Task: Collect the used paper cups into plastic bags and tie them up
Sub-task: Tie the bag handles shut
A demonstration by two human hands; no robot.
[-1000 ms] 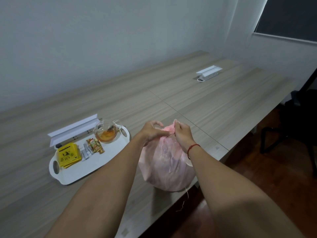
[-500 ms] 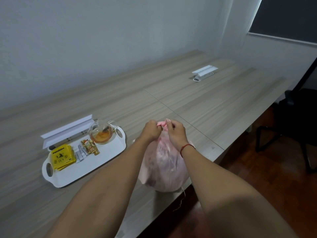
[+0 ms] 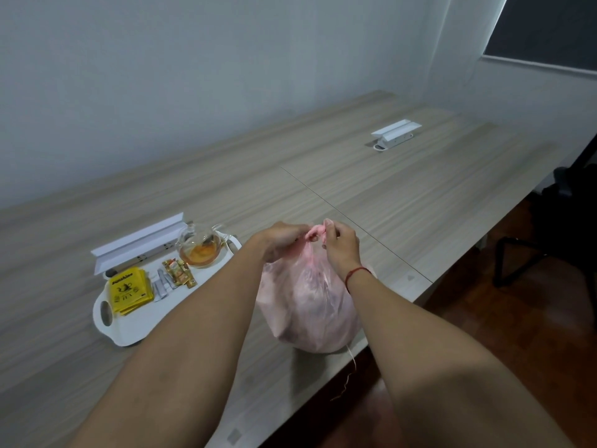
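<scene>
A full, translucent pink plastic bag point(image 3: 307, 305) stands on the wooden table point(image 3: 403, 195) close to its near edge. Its top is gathered into a twisted knot point(image 3: 315, 233). My left hand point(image 3: 281, 240) pinches the knot from the left, and my right hand point(image 3: 340, 245), with a red string on the wrist, pinches it from the right. The bag's contents show only as blurred shapes, and no loose paper cups are in view.
A white tray point(image 3: 129, 324) left of the bag holds a glass teapot point(image 3: 200, 248), yellow packets point(image 3: 129, 289) and small sachets. White socket boxes sit behind the tray point(image 3: 139, 242) and far right point(image 3: 395, 132). A dark chair point(image 3: 555, 227) stands on the floor at right.
Both hands have kept working the bag's top, which is now twisted into a tighter knot between the fingers. The bag has stayed in place; the camera has shifted slightly.
</scene>
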